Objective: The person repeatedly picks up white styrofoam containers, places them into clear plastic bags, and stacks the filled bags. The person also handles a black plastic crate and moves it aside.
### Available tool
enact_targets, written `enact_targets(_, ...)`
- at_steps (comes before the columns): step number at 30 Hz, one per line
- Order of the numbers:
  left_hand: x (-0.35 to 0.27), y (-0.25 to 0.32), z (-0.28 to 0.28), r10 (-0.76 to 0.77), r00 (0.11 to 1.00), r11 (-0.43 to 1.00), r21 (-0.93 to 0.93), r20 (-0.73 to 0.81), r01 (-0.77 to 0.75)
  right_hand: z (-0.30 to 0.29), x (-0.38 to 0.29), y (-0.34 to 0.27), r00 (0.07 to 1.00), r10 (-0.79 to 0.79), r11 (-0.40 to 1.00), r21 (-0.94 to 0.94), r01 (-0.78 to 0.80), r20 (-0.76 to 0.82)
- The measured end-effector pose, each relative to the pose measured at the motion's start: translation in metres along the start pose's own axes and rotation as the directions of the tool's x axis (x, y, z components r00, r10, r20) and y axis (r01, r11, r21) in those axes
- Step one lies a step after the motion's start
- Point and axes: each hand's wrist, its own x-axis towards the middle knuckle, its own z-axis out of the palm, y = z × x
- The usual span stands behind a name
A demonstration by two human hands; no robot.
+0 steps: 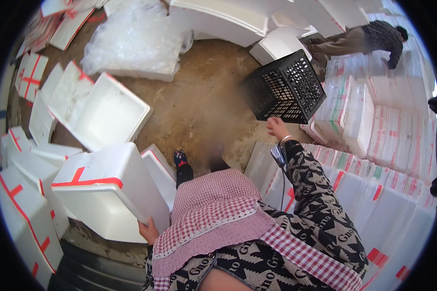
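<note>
My left hand (148, 230) grips the edge of a white foam box (94, 167) with red tape along its rim. The box is tilted, its open side facing down and towards me. Out to the right, my right hand (276, 128) is at the lower edge of a black perforated plastic crate (289, 87), fingers bent. Whether these fingers grip the crate or only overlap it in the view cannot be told. The crate is tilted, its open side turned left. A small device on a cable (277, 156) hangs at my right wrist.
Open foam boxes (111, 112) lie to the left. Clear plastic bags (134, 36) cover a foam box at the back. Stacked foam boxes (397, 134) line the right side, where another person (371, 40) bends over. Brown wet-looking floor (189, 94) shows between.
</note>
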Motion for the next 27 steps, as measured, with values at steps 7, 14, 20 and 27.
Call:
enact_targets(7, -0.01, 0.073, 0.027, 0.09, 0.993, 0.974, 0.2, 0.078, -0.104, -0.066, 0.156, 0.033, 0.96, 0.267, 0.397, 0.917, -0.033, -0.082)
enact_targets(14, -0.023, 0.105, 0.055, 0.087, 0.991, 0.948, 0.296, 0.098, -0.113, -0.095, 0.272, 0.079, 0.988, 0.146, 0.001, 0.999, -0.046, 0.046)
enact_targets(20, -0.023, 0.121, 0.067, 0.063, 0.995, 0.947, 0.31, 0.081, -0.086, -0.102, 0.286, 0.074, 0.968, 0.248, -0.1, 0.995, -0.013, 0.038)
enact_targets(27, -0.005, 0.137, 0.07, 0.143, 0.982, 0.945, 0.278, 0.127, -0.174, -0.038, 0.21, 0.085, 0.99, 0.113, -0.048, 0.996, -0.073, 0.078)
